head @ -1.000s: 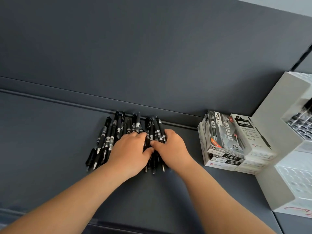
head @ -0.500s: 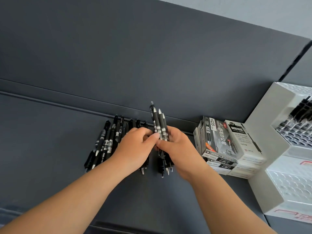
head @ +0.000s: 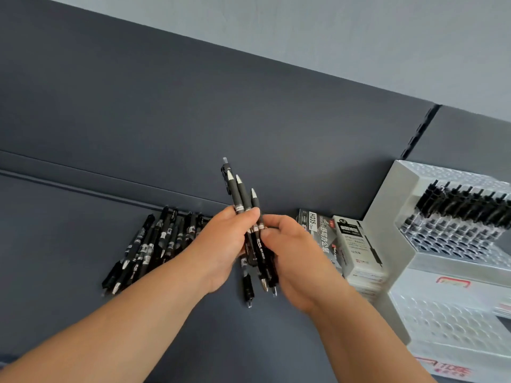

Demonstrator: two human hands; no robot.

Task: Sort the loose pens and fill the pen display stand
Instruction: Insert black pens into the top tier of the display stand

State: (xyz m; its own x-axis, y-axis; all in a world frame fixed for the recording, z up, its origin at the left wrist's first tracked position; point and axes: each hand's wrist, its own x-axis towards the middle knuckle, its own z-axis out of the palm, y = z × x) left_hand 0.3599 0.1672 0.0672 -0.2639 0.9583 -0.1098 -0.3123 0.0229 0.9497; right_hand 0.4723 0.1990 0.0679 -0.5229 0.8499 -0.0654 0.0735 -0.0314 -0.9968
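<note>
Both hands are closed on one small bundle of pens (head: 244, 199) held up off the counter (head: 69, 233). The left hand (head: 221, 244) wraps its fingers round the middle of the bundle from the left, and the right hand (head: 293, 252) pinches the same pens from the right, thumb and fingertips pressed to the barrels. The bundle stands nearly upright. Pointed tips show at both its top and its bottom, so the pens seem to face mixed ways. The rest of the loose pens (head: 154, 244) lie in a fanned pile on the counter just left of the left wrist, against the back panel. To the right stand two pen boxes (head: 356, 244), and beyond them the white display stand (head: 387, 211), with a row of black pens (head: 467, 205) already seated in its upper tier and many empty holes below. The step in hand looks like sorting: gathering a handful and squaring it up. The next move probably calls for turning the reversed pens to match the others, then carrying the bundle right, past the boxes, and dropping each pen into a free hole without knocking the seated row.
</note>
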